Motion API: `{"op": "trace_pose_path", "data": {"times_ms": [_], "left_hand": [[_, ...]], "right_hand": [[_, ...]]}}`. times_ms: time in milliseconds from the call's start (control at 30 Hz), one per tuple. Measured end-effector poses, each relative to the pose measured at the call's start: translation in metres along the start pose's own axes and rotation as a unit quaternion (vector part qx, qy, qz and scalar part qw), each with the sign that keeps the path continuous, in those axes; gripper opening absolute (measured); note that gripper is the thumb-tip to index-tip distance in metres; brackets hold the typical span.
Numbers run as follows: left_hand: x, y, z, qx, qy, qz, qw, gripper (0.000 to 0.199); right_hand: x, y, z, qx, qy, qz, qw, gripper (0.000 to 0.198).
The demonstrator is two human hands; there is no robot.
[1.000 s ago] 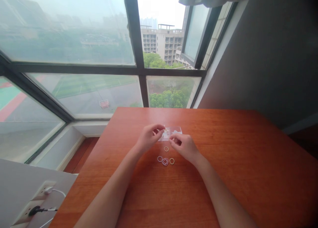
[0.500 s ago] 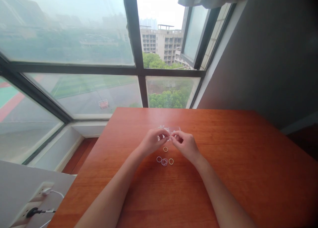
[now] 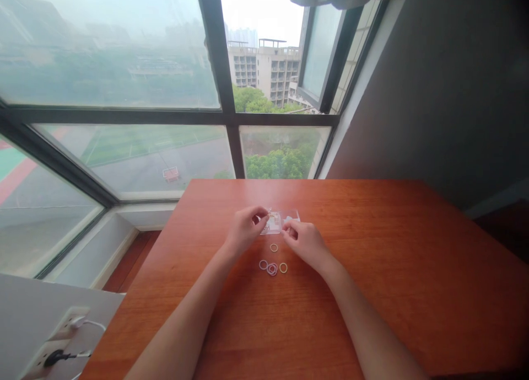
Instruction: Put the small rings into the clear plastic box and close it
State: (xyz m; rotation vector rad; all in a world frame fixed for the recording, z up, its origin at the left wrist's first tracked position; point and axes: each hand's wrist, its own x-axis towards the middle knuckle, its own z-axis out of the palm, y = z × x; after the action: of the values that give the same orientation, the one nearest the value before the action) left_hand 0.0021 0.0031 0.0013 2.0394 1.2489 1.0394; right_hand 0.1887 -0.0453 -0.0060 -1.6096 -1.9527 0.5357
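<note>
A small clear plastic box (image 3: 273, 229) lies opened flat on the table, with small bits inside that I cannot make out. At its left side is my left hand (image 3: 243, 229), thumb and fingers closed in a pinch; a yellowish bit shows by the fingertips, held or lying in the box. My right hand (image 3: 306, 241) is pinched at the box's near right side, and whatever it holds is hidden. Nearer to me lie a pale yellow ring (image 3: 274, 251), a lilac ring (image 3: 260, 265), several overlapping pink rings (image 3: 271, 269) and another yellow ring (image 3: 283, 272).
The reddish-brown wooden table (image 3: 392, 269) reaches to a dark-framed window (image 3: 165, 116) at the back. A grey wall (image 3: 438, 93) stands to the right. Wall sockets (image 3: 61, 336) with plugged-in cables are at the lower left.
My hands were together at the fingertips over the box and have now drawn apart, the left one leftward. More of the box shows between them. The loose rings lie as before.
</note>
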Motion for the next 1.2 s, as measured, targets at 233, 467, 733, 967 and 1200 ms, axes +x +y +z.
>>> {"op": "trace_pose_path", "data": {"times_ms": [233,467,733,967,1200], "left_hand": [[0.009,-0.01,0.012,0.032,0.037,-0.012,0.999,0.014],[0.007,-0.012,0.007,0.034,0.029,0.027,0.999,0.024],[0.005,-0.017,-0.011,0.044,0.043,0.011,0.998,0.018],[0.003,-0.024,-0.022,0.044,0.021,-0.003,0.999,0.02],[0.002,-0.021,-0.022,0.037,-0.023,-0.002,0.999,0.018]], "right_hand": [[-0.005,-0.008,0.002,-0.026,-0.099,-0.04,0.994,0.008],[-0.006,-0.011,-0.003,-0.048,-0.121,-0.037,0.991,0.009],[-0.008,-0.013,-0.003,-0.059,-0.136,-0.087,0.985,0.014],[-0.01,-0.016,-0.005,-0.124,-0.155,-0.104,0.975,0.016],[-0.009,-0.015,0.0,-0.137,-0.138,-0.092,0.977,0.014]]}}
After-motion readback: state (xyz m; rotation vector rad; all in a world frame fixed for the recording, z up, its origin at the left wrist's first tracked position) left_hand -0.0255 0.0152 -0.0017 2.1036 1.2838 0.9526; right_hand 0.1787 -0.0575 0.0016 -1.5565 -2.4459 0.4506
